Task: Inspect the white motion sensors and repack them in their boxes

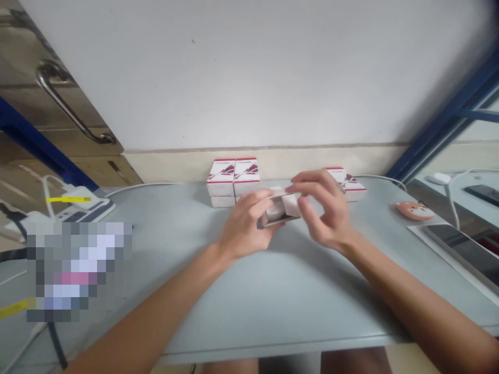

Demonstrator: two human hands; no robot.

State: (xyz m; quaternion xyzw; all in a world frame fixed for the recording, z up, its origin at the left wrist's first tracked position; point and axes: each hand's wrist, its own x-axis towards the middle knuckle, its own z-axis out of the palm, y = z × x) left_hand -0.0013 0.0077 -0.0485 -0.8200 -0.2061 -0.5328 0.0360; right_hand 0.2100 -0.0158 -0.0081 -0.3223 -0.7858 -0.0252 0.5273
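Note:
My left hand [245, 221] is closed round a small open cardboard box [279, 210], held a little above the grey table [273, 291]. A pale rounded item shows inside the box's open end. My right hand [323, 208] is at the box's right end, its fingers pinching the open flap. Both hands are slightly blurred. Behind them, against the wall, stand stacked white and red boxes [233, 182], and another white and red box [349, 184] lies to the right, partly hidden by my right hand.
A small orange animal-shaped item [415, 210] lies on the table at the right, next to a flat screen device [463, 252]. A white power strip with cables [83, 205] sits at the left. A pixelated patch covers the left table area. White cable runs along the wall.

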